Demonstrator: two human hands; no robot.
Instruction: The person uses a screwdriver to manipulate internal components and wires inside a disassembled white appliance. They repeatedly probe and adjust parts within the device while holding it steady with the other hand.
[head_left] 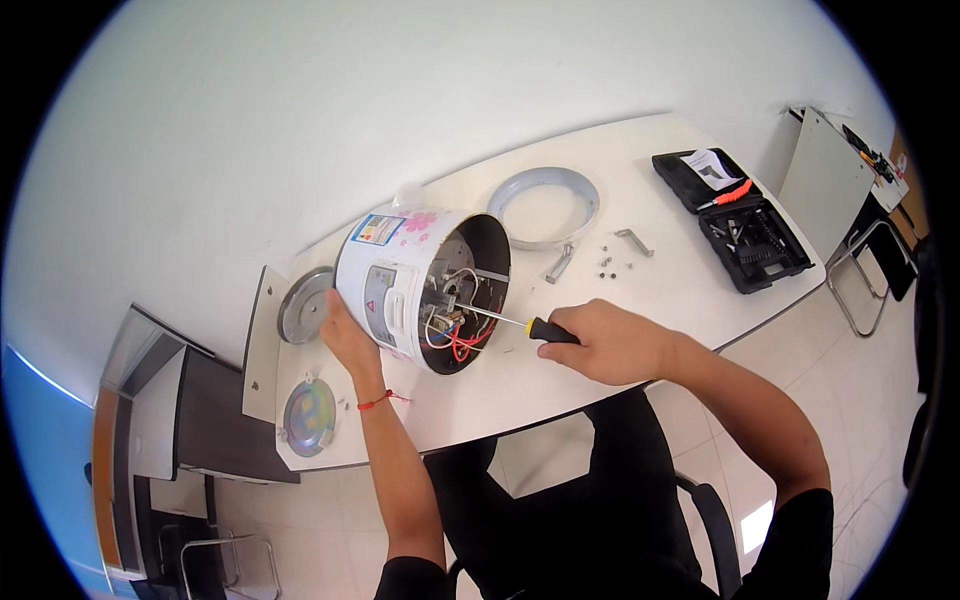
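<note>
A white rice cooker [412, 245] with pink flowers and a control panel lies tipped on its side on the white table. Its open underside faces right, baring red and white wires [462, 345] and metal parts. Against the cooker's left end, my left hand [352, 338] steadies it, with some fingertips out of sight. My right hand [612, 343] is closed around the black and yellow handle of a screwdriver [553, 332]. The thin shaft reaches left into the open base, its tip among the parts inside; exactly what it touches is too small to tell.
Behind the cooker lies a grey ring [590, 208]. Two metal brackets [634, 242] and several small screws [607, 263] are scattered right of it. An open black tool case [765, 270] occupies the right end. A metal dish [300, 312] and a shiny disc [310, 418] rest at left.
</note>
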